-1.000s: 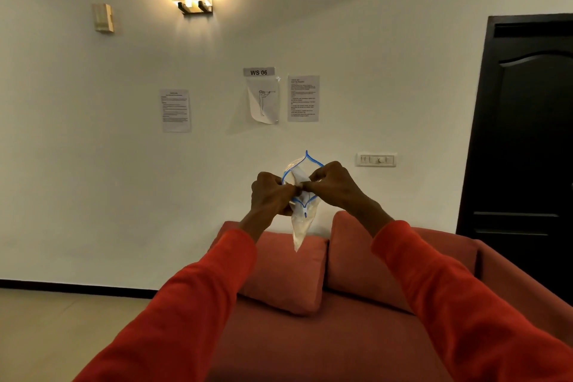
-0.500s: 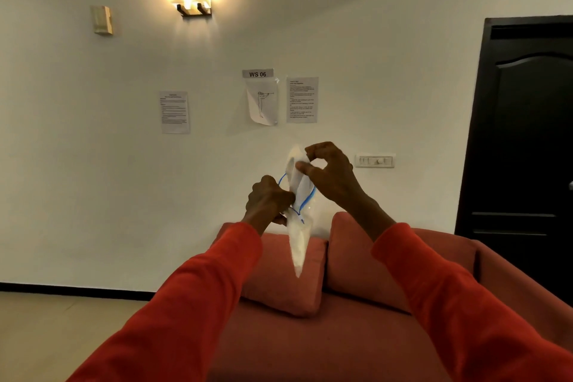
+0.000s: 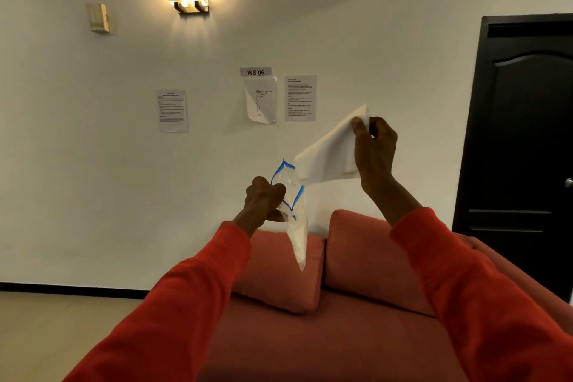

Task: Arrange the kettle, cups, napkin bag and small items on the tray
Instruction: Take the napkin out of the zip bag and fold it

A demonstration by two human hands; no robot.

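Napkin [image 3: 328, 155] pinched in my right hand [image 3: 373, 149], left hand [image 3: 263, 200] gripping the napkin bag [image 3: 294, 220]; guessing next it needs a tray, none visible.

There is one view only, from a wide-angle camera on the person's head. It faces forward across the room toward a white wall [image 3: 93, 164], tilted little downward, so straight lines bow near the edges. Both red sleeves reach in from the bottom corners, and the left hand [image 3: 263, 200] and right hand [image 3: 373, 149] are raised close before the lens, near mid-frame. A red sofa [image 3: 356, 335] fills the lower foreground just below; a dark door [image 3: 527, 149] stands at the right edge.
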